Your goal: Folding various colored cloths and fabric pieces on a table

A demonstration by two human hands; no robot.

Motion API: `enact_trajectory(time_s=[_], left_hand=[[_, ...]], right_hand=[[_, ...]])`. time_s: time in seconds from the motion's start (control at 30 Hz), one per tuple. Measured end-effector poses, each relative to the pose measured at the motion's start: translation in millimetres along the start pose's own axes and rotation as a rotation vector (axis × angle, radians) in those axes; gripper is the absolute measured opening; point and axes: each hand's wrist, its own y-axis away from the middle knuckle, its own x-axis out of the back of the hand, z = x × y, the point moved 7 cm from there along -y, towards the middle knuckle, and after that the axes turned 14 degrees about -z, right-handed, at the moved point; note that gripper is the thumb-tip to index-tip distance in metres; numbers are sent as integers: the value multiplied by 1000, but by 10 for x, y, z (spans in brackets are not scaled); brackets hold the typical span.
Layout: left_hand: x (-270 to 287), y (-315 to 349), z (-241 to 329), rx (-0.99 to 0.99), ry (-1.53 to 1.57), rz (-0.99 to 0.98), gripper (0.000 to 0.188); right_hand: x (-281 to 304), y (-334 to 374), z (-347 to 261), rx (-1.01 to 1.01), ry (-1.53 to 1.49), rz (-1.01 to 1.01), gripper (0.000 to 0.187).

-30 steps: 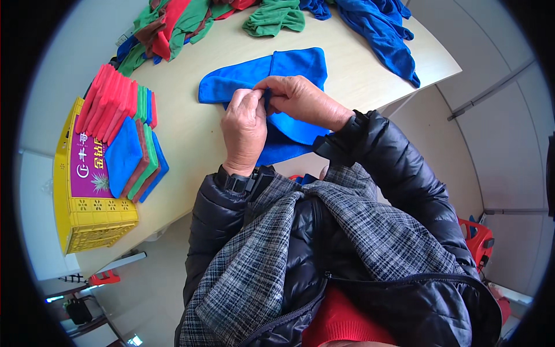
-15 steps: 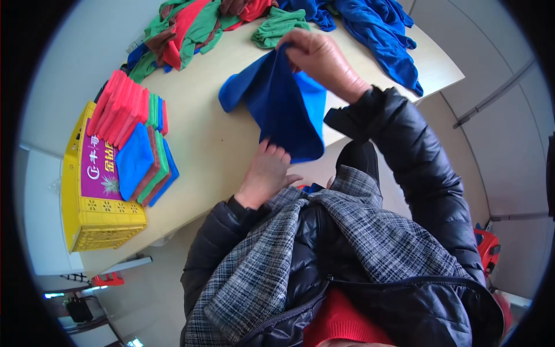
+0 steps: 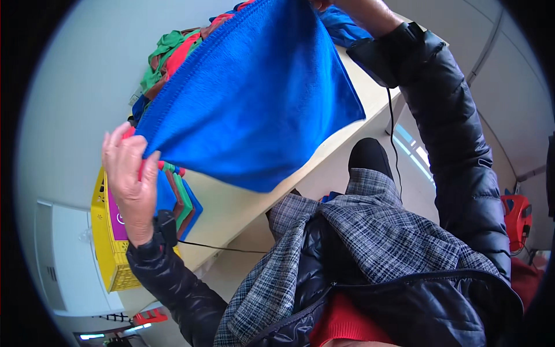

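Note:
A blue towel (image 3: 248, 98) hangs spread out in the air between my two hands, above the table. My left hand (image 3: 130, 173) pinches one corner of it at the left, over the folded stacks. At the top of the view my right hand (image 3: 361, 10) grips another corner; its fingertips are partly cut off by the frame and the cloth. The towel's lower edge droops free, with one loose corner pointing right. Behind my left wrist stand folded towels (image 3: 184, 202) in blue, brown and green, partly hidden.
A yellow plastic crate (image 3: 124, 272) with a purple panel stands at the table's left end. Loose green, red and brown towels (image 3: 173, 55) lie heaped at the back, and a blue heap (image 3: 341, 26) behind my right hand. The pale table (image 3: 231, 208) has its edge before me.
The blue towel was bunched and hanging over the table edge; now it is stretched wide and raised. My left hand moved left and took hold of a corner; my right hand moved up and right.

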Motion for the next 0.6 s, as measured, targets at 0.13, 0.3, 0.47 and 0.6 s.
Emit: enact_trajectory(time_s=[0.13, 0.3, 0.47, 0.6], left_hand=[[120, 20, -182, 84, 188, -15, 19], [-104, 151, -186, 158, 219, 3, 19], [-115, 137, -187, 283, 306, 7, 19], [-116, 87, -163, 371, 178, -12, 16]], right_hand=[[83, 98, -162, 67, 13, 3, 18], [1, 219, -40, 113, 89, -58, 21], [-12, 308, -154, 83, 65, -51, 21], [-114, 326, -259, 79, 31, -67, 20]])
